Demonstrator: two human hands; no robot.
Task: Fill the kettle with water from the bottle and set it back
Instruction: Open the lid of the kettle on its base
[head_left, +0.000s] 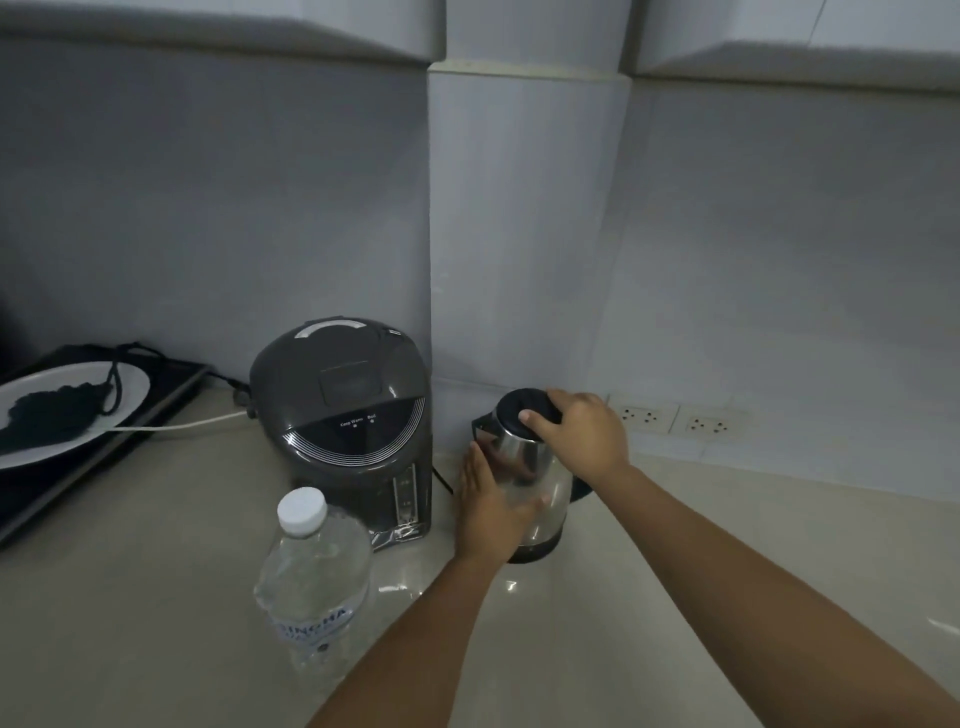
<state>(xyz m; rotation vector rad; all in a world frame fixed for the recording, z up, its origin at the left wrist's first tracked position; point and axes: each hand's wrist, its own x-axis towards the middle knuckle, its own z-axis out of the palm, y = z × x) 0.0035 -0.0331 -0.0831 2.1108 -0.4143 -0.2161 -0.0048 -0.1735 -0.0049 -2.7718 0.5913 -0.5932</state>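
Observation:
A steel kettle (524, 457) with a black lid stands on the counter by the wall column. My left hand (488, 514) is pressed flat around its lower left side. My right hand (582, 431) rests over the top, fingers on the black lid, which is down. A clear plastic water bottle (314, 577) with a white cap stands upright to the front left of the kettle, capped and untouched.
A dark grey electric water dispenser (348, 421) stands just left of the kettle. A white plate with a dark item (62, 410) lies on a black cooktop at the far left. Wall sockets (675, 418) sit behind the kettle. The beige counter (675, 545) stretches right.

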